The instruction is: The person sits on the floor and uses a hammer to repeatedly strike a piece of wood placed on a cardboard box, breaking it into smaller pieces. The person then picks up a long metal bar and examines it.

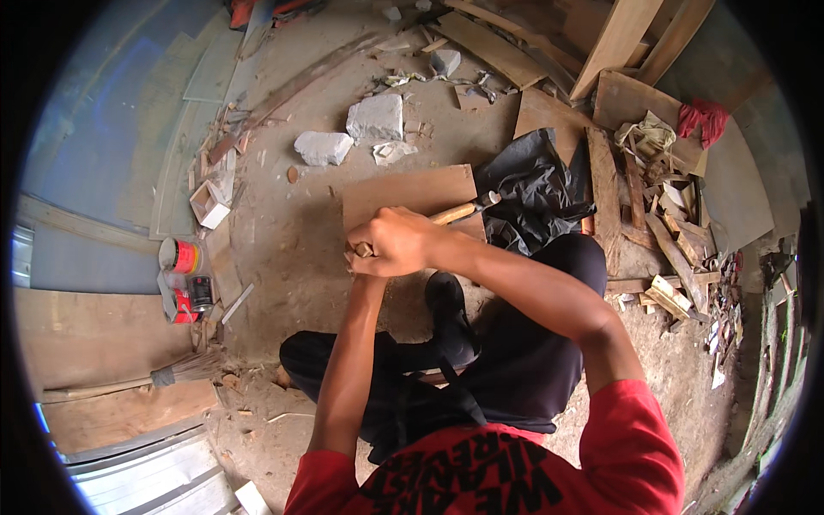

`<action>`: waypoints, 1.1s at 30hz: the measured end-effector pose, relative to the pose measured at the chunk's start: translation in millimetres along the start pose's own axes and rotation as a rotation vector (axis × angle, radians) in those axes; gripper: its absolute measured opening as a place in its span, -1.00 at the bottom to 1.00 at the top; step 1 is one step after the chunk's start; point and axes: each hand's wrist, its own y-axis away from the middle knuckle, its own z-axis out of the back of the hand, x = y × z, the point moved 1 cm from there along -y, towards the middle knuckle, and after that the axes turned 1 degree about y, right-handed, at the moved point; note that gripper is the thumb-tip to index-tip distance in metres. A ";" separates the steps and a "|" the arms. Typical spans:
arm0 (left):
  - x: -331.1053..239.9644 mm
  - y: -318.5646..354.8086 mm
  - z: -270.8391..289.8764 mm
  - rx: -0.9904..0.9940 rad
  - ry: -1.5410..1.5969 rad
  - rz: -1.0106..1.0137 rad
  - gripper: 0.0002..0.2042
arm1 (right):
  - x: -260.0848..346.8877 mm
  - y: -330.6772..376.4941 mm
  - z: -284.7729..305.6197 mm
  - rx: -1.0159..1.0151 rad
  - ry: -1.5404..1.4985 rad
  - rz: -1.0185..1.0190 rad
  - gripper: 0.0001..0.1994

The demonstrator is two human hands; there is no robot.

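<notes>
The person sat low, both hands together in front of the body, over the near left part of a flat, rectangular light-brown wooden board. The right hand crossed to the left, back upward, and was closed in a fist around a light-brown, rounded wooden end that stuck out on its left side. The left hand lay close against it, largely hidden; bent fingers showed, but how far it was open, and whether it had hold of anything, could not be told.

A hammer with a light-brown wooden handle and a metal head showed beyond the right wrist, slanting across the board, head toward its right edge. Whether its handle ran through the fist to the wooden end could not be told.

Surroundings: a crumpled black plastic sheet lay just right of the board. Beyond the board were two pale-grey rough blocks, a larger and a smaller, side by side. To the left stood a red-and-yellow cylindrical can; well to the right, a crumpled red cloth lay above heaped brown wood scraps.
</notes>
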 end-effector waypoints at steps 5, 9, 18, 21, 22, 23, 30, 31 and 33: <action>-0.8 10.8 6.3 0.047 -0.001 0.050 -0.57 | 1.0 9.1 -1.5 0.057 0.001 -0.015 -0.77; -3.6 11.7 9.8 0.071 0.000 0.073 -0.56 | -5.5 14.5 -12.2 0.000 -0.003 0.056 -0.76; 4.1 4.4 -1.8 0.048 -0.092 -0.026 -0.56 | 7.5 34.6 -14.1 0.091 -0.032 0.006 -0.76; 10.5 0.5 -10.7 -0.132 -0.124 -0.173 -0.56 | 2.2 35.2 -8.8 0.083 -0.059 0.015 -0.73; 13.8 0.8 -18.1 -0.165 -0.125 -0.194 -0.52 | -0.2 35.3 -6.9 0.076 -0.065 0.025 -0.71; 17.0 4.6 -24.0 -0.198 -0.132 -0.204 -0.48 | 2.5 33.2 -5.0 0.124 -0.050 0.022 -0.67; 3.4 -14.7 -27.4 0.013 -0.093 0.056 -0.38 | 3.7 44.4 -24.7 0.216 -0.062 -0.080 -0.58; 1.4 -11.8 -30.0 -0.019 -0.099 0.027 -0.39 | 5.9 52.1 -32.1 0.233 -0.041 -0.095 -0.59; 12.9 -8.0 -39.6 -0.071 -0.140 -0.017 -0.41 | 12.4 57.5 -32.7 0.258 0.022 -0.119 -0.64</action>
